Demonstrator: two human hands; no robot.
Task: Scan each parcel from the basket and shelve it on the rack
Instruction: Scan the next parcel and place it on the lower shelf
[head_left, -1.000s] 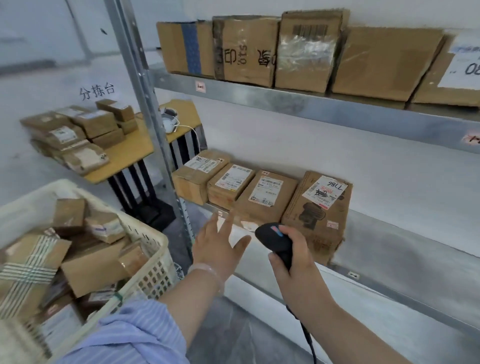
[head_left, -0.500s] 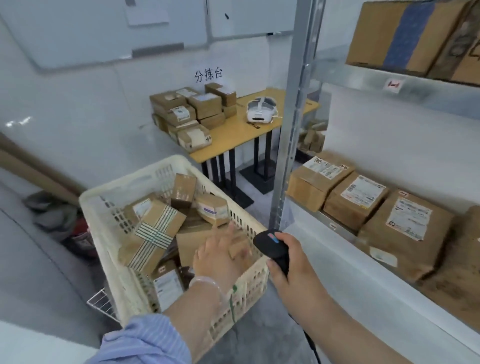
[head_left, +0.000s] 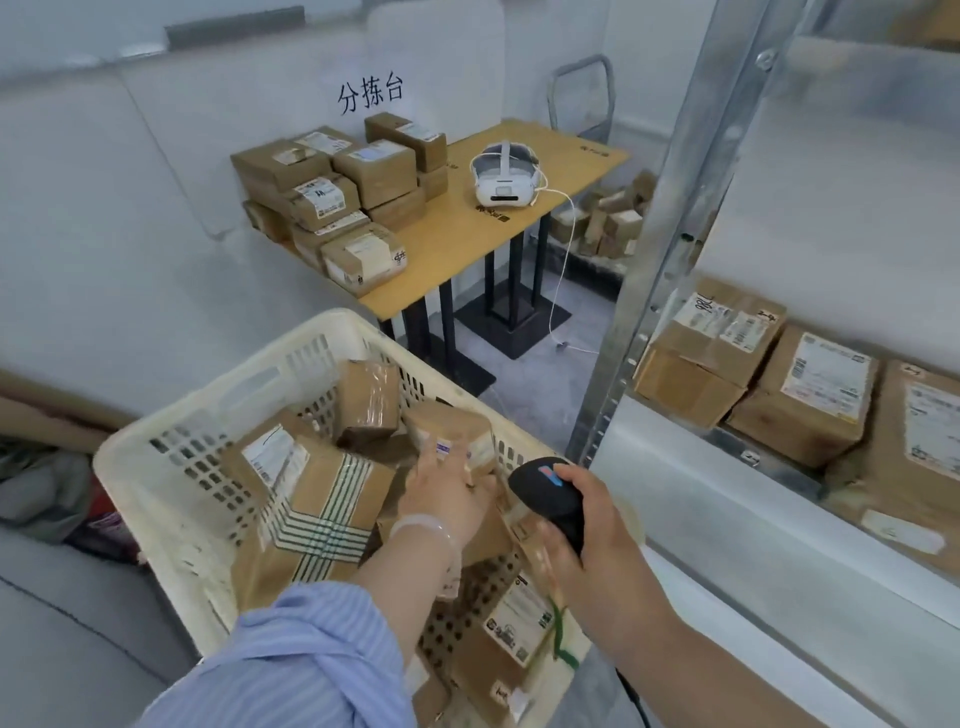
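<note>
From the head camera, at lower centre, my left hand reaches into the basket, fingers over a small parcel; whether it grips yet I cannot tell. My right hand is clenched on the scanner. I'd lift label-up, clear of the striped box. Rack boxes crowd the right.

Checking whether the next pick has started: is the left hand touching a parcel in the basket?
Touching. The head view shows the left hand lying on a small taped parcel in the basket, fingers against its front face with no gap.
</note>
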